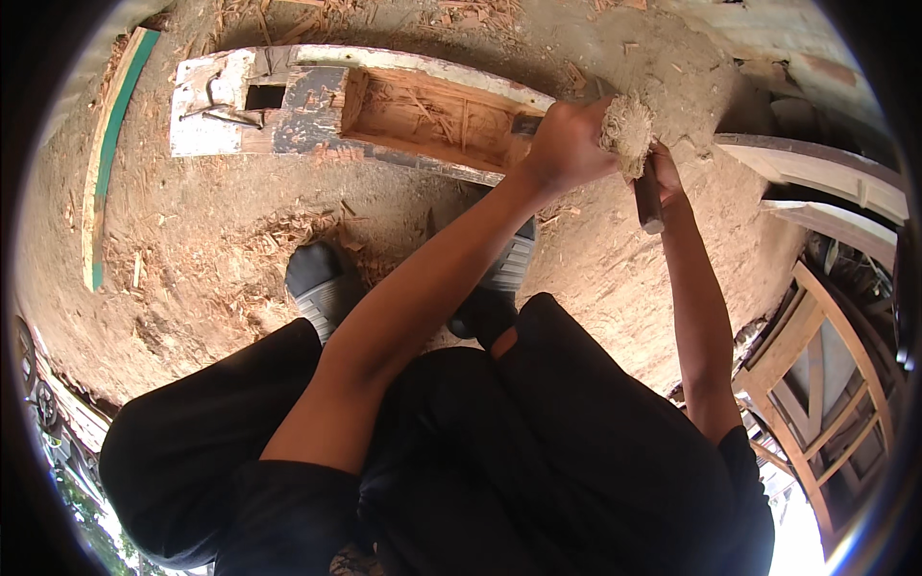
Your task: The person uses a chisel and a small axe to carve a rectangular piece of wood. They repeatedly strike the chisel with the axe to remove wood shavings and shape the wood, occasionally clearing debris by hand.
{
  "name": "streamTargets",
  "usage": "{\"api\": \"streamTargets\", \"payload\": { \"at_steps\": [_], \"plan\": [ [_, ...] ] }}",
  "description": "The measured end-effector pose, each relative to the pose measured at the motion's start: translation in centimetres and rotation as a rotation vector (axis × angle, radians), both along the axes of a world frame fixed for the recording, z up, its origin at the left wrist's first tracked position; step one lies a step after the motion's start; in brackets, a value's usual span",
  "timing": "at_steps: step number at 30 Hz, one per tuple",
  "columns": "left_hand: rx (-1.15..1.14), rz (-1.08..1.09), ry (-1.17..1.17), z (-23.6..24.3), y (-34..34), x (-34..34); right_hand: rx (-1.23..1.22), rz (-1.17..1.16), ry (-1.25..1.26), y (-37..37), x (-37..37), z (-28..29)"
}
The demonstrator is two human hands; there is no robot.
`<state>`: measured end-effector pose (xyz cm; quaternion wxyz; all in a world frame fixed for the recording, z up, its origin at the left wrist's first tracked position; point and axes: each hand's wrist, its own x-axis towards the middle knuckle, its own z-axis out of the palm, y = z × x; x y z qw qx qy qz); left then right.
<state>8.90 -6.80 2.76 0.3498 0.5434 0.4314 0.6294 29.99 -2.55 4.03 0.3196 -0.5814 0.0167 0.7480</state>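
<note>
A long wooden beam (403, 158) with worn white and dark paint lies on the ground in front of me. A long rectangular recess (432, 113) is cut into it, showing bare wood and loose chips. My left hand (573, 142) is closed at the beam's right end; what it grips is hidden. A small dark flat piece (526, 125) shows in the recess beside that hand. My right hand (669, 173) is closed round the dark handle (649, 200) of a mallet. The mallet's frayed, pale head (627, 132) is right beside my left hand.
A narrow wood strip with a green face (117, 120) lies at the left. Two dark metal bars (226, 117) rest on the beam's left end. Wood chips (288, 230) litter the dirt around my sandalled feet. Wooden frames (816, 384) and curved boards (816, 163) stand at the right.
</note>
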Motion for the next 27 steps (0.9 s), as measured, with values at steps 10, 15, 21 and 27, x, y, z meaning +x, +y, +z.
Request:
{"api": "streamTargets", "payload": {
  "at_steps": [10,15,21,27],
  "plan": [
    [0.090,0.006,0.003,-0.1,0.8,-0.2,0.454,0.453,-0.711,-5.4,-4.8,11.4],
    [0.011,-0.037,0.036,-0.5,0.7,0.1,0.801,0.475,-0.902,-7.9,-7.9,18.7],
    [0.023,-0.006,0.033,-0.9,0.7,0.2,0.530,0.628,-1.094,-10.8,-12.7,19.8],
    [-0.011,-0.041,0.029,0.0,0.6,0.3,0.840,0.547,-1.071,-9.7,-10.9,23.1]
  ]
}}
